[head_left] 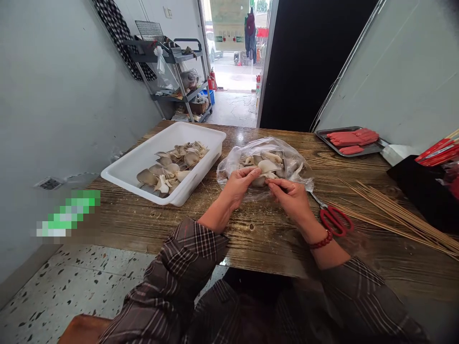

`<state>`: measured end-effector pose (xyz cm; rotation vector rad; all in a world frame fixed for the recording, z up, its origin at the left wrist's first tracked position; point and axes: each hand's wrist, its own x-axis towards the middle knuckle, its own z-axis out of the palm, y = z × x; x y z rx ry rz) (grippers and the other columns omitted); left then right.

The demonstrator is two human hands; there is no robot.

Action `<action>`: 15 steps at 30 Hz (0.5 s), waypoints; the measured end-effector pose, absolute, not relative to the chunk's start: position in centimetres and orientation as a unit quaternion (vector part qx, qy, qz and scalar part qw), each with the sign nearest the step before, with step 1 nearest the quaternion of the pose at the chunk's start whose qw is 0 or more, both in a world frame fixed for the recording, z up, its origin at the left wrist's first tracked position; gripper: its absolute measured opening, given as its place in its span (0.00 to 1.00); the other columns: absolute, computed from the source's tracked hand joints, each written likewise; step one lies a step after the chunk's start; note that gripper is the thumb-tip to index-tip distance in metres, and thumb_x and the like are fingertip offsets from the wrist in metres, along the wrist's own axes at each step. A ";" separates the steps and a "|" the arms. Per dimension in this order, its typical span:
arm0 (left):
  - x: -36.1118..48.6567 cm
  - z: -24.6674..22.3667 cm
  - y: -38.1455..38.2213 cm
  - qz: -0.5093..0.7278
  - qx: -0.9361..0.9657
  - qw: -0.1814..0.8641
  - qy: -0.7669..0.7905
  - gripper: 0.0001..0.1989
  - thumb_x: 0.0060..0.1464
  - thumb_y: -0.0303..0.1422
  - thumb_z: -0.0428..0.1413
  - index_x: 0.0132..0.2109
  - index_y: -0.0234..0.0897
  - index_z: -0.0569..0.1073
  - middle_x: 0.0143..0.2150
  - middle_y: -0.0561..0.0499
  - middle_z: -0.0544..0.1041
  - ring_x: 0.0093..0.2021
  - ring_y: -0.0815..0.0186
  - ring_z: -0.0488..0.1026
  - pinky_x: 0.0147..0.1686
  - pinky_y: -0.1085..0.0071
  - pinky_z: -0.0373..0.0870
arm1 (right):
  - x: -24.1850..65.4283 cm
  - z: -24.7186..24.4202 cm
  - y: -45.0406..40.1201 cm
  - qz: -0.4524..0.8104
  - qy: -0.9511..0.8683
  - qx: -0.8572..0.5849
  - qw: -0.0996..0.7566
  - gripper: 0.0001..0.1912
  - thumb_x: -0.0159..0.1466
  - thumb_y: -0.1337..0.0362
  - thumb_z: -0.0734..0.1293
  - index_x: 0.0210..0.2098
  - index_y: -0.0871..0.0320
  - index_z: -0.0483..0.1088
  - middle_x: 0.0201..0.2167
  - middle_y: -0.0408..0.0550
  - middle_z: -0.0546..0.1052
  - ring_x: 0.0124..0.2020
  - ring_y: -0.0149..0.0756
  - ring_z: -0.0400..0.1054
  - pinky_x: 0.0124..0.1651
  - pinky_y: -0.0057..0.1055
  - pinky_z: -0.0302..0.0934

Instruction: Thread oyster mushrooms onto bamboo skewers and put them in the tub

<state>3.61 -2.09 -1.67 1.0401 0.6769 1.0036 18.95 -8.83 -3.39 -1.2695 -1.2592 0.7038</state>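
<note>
Over a clear plastic bag (232,160) of oyster mushrooms, both my hands hold one pale oyster mushroom (267,167). My left hand (241,184) pinches its left side between thumb and fingers. At its lower edge, the fingertips of my right hand (293,199) are closed on it. To the left stands a white plastic tub (195,188) with several torn mushroom pieces (175,168) inside. Red-handled scissors (335,220) lie right of my right hand, their blades partly under the bag.
Loose bamboo skewers (398,210) spread over the right of the wooden table (251,243). Behind them sits a dark tray (324,136) of pink-red sticks (353,137). A black box (423,184) is at the right edge. A shelf cart (175,57) stands beyond the table.
</note>
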 end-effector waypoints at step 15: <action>3.1 -3.5 0.3 0.423 0.746 0.312 0.409 0.10 0.50 0.28 0.59 0.41 0.37 0.79 0.37 0.47 0.78 0.38 0.62 0.73 0.44 0.65 0.68 | 21.6 -2.2 -8.1 0.254 -0.432 -0.549 0.669 0.16 0.56 0.56 0.71 0.37 0.60 0.81 0.29 0.48 0.80 0.22 0.29 0.65 0.20 0.26 0.58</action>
